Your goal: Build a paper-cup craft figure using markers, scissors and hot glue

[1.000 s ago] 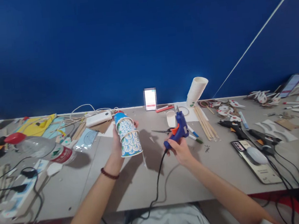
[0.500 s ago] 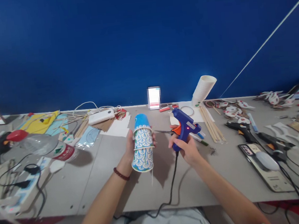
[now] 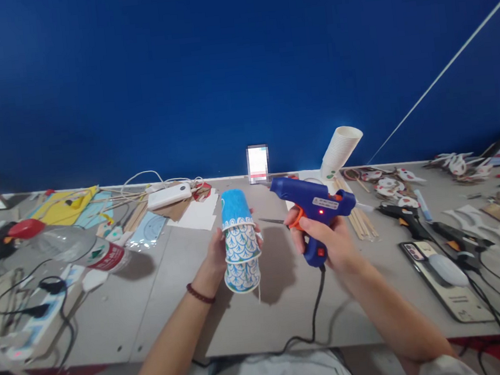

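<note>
In the head view my left hand (image 3: 217, 251) is closed round a stack of paper cups (image 3: 241, 244), its fingers partly hidden behind it. The top cup is plain blue; the lower ones carry a blue scale pattern. A thin white strand hangs from the bottom rim. To the right, my right hand (image 3: 325, 236) grips a blue hot glue gun (image 3: 308, 199) by its handle, fingers at the orange trigger. The nozzle points left and slightly up, apart from the cups. A small red light glows on its body, and its black cord runs down to the table edge.
Scissors (image 3: 273, 220) lie between the hands. White paper cups (image 3: 341, 150) lean by the wall, near wooden sticks (image 3: 362, 221). On the right are two black glue guns (image 3: 400, 214) and a phone (image 3: 445, 286). A plastic bottle (image 3: 74, 245) and a power strip (image 3: 52, 312) lie left.
The glue gun has turned from pointing up and away to nearly level, nozzle leftward, as my right hand moved right. The cup stack has tilted slightly in my left hand.
</note>
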`<state>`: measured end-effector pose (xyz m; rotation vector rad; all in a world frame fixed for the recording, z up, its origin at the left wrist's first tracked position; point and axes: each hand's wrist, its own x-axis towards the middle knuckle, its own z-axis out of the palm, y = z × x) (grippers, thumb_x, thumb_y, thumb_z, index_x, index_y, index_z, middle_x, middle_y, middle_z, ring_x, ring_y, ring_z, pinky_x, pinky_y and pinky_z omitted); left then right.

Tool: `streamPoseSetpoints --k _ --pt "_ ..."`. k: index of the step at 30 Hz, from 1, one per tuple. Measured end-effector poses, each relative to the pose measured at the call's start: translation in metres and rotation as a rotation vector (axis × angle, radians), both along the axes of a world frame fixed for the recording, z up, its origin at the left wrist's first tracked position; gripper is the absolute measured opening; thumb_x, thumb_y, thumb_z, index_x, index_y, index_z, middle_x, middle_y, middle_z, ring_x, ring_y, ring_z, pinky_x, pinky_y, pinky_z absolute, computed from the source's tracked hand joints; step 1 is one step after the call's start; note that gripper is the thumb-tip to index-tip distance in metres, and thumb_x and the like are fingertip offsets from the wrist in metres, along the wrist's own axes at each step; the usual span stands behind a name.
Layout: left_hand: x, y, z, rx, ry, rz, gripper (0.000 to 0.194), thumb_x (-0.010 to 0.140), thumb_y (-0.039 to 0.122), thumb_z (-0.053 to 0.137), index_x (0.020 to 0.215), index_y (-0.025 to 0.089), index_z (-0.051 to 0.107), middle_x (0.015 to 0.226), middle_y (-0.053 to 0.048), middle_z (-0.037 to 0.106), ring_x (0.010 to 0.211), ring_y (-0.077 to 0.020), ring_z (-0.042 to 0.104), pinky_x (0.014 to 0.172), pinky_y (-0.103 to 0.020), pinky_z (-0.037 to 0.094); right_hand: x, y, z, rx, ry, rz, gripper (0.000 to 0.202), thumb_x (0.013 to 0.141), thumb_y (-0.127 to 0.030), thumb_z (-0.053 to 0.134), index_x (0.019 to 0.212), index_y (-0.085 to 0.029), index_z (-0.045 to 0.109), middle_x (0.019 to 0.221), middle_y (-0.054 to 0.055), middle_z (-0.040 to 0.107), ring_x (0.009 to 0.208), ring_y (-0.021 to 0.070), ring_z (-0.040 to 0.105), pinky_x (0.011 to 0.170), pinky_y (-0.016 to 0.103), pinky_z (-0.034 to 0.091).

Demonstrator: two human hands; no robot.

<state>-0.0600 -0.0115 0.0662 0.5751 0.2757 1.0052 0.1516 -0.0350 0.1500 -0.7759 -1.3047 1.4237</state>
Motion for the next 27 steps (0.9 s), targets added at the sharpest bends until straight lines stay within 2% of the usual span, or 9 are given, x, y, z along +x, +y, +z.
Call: streamPoseSetpoints --k 6,12,18,22,27 --pt "-0.005 0.004 0.0 0.034 0.057 0.11 0.072 0.057 0.056 0.08 0.115 0.017 0.064 0.104 -0.012 0.07 0.09 -0.0319 0.068 0.078 -0.042 0.054 -0.008 -0.016 0.006 -0.08 -0.165 0.003 0.025 0.082 -0.043 0.064 0.085 -0.018 0.064 0.056 -0.002 0.058 0.05 0.0108 0.054 0.051 0.024 0.046" --pt "-0.012 0.008 -0.002 0.008 0.077 0.165 0.093 0.056 0.058 0.078 0.135 0.018 0.05 0.102 -0.012 0.07 0.093 -0.0327 0.067 0.084 -0.046 0.051 -0.01 -0.02 -0.002 -0.152 -0.313 -0.005 0.027 0.077 -0.044 0.067 0.079 -0.017 0.064 0.057 -0.001 0.058 0.051 0.0114 0.054 0.051 0.025 0.048" --pt "-0.017 0.01 -0.005 -0.028 0.087 0.157 0.101 0.054 0.06 0.077 0.14 0.018 0.044 0.101 -0.012 0.071 0.094 -0.0343 0.067 0.09 -0.049 0.048 -0.007 -0.015 -0.006 -0.182 -0.443 0.002 0.027 0.077 -0.042 0.068 0.076 -0.016 0.065 0.056 0.001 0.06 0.05 0.0118 0.056 0.05 0.025 0.049" --pt "-0.016 0.009 -0.001 -0.05 0.082 0.187 0.102 0.052 0.058 0.079 0.139 0.017 0.044 0.105 -0.013 0.071 0.097 -0.0351 0.066 0.093 -0.052 0.046 -0.007 -0.013 -0.007 -0.119 -0.462 0.015 0.024 0.079 -0.04 0.067 0.076 -0.016 0.064 0.051 -0.001 0.057 0.045 0.0113 0.053 0.045 0.024 0.047" --pt "-0.015 0.009 0.002 -0.053 0.11 0.188 0.099 0.055 0.056 0.076 0.14 0.015 0.044 0.104 -0.014 0.071 0.105 -0.0378 0.063 0.094 -0.052 0.045 -0.01 -0.013 -0.003 0.098 -0.453 -0.024 0.014 0.078 -0.031 0.068 0.073 -0.018 0.065 0.048 -0.002 0.055 0.044 0.0114 0.05 0.04 0.023 0.041"
